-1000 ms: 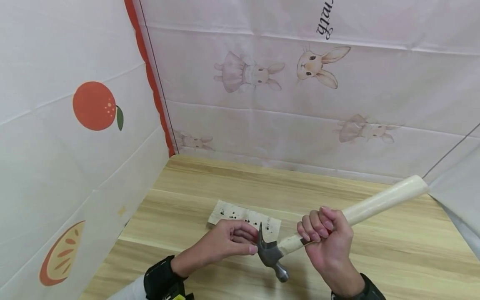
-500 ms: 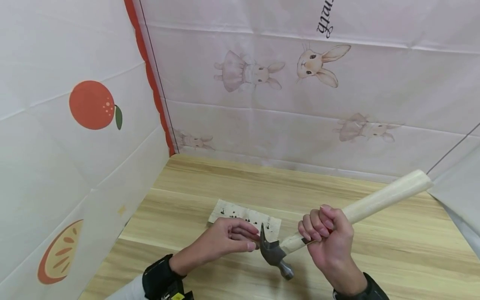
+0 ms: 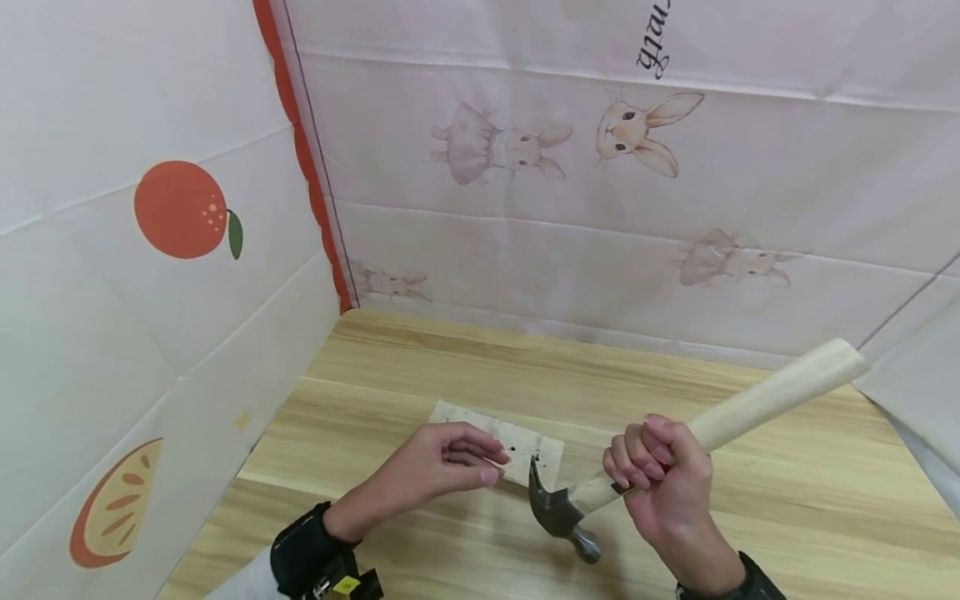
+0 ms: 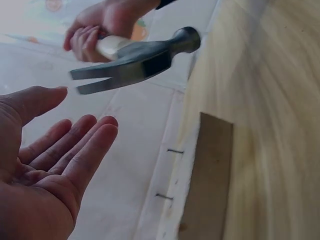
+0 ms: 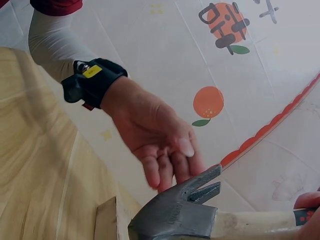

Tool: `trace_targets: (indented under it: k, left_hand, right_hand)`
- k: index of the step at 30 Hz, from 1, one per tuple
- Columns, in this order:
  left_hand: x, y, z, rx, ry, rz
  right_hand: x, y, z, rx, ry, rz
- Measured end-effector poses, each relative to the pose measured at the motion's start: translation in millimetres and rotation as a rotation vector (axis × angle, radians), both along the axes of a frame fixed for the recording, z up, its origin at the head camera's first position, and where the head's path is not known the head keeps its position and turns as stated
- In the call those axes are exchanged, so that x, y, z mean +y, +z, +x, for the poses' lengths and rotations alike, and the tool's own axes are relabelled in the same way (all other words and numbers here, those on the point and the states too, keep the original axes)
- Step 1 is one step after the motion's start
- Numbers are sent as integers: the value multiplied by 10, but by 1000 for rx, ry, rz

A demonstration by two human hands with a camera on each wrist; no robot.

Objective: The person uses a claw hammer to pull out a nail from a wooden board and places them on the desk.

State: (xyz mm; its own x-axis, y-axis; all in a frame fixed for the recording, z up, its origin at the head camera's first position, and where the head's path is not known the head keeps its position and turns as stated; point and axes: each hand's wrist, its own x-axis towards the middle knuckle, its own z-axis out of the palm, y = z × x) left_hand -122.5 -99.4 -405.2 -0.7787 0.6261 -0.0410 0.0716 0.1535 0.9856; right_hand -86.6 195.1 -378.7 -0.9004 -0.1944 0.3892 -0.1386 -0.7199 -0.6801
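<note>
My right hand (image 3: 663, 492) grips a claw hammer by its pale wooden handle (image 3: 780, 392), close behind the neck. The dark steel hammer head (image 3: 557, 510) points toward the left hand, claw up and striking face down. Beside it my left hand (image 3: 450, 458) is held in the air, fingers relaxed and apart from the thumb, with nothing between them. In the left wrist view, its fingertips (image 4: 107, 122) are a short way from the claw (image 4: 95, 80). Below lies a wooden block (image 3: 551, 454), partly hidden by the left hand; nails (image 4: 164, 196) stick up from it.
The block lies on a wood-grain table (image 3: 390, 358). A white cloth wall (image 3: 225, 317) with fruit prints rises at the left, and a pinkish curtain (image 3: 510, 267) with rabbit prints closes off the back.
My left hand has drawn left, away from the hammer's claw, covering more of the block. The right hand and the hammer have shifted slightly right.
</note>
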Motion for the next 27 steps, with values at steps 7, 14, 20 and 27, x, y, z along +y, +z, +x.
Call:
trace_targets:
  k: [7, 14, 20, 27]
  left_hand:
    - [-83, 82, -91, 86, 44, -17]
    - [-169, 111, -207, 291, 95, -140]
    - [-231, 80, -332, 501, 78, -247]
    - [-332, -13, -497, 549, 31, -379]
  right_hand:
    - [79, -41, -34, 33, 25, 35]
    - [144, -69, -69, 58, 8, 86]
    - [185, -83, -102, 62, -16, 144]
    - [211, -97, -134, 69, -42, 193]
